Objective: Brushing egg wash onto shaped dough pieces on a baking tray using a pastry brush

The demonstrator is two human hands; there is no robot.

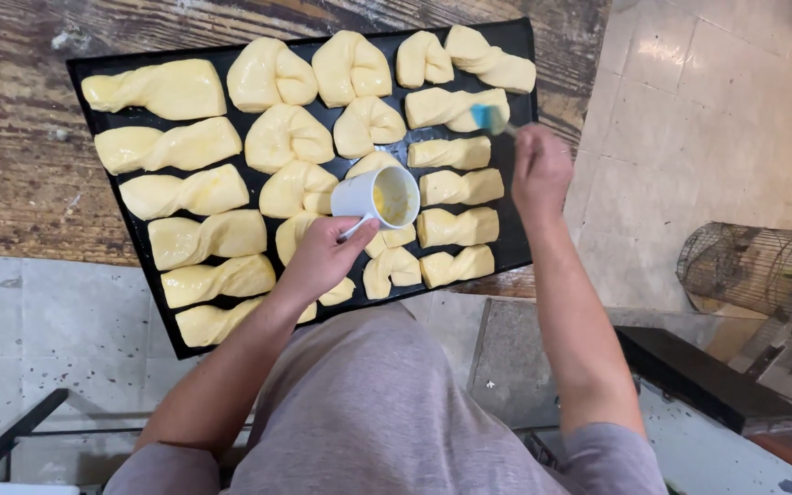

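Head view: left hand (pixel 323 257) grips a white cup (pixel 379 196) of slippery yellow wash by its handle above the black tray (pixel 121 66); right hand (pixel 541 170) closes around a light blue brush (pixel 488 117) over soft, easily dented dough pieces (pixel 456 108).

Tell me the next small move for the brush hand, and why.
Probably sweep the blue brush along the dough piece beneath it: the right hand holds its bristles there, while the left hand holds the white cup of yellow wash nearby.
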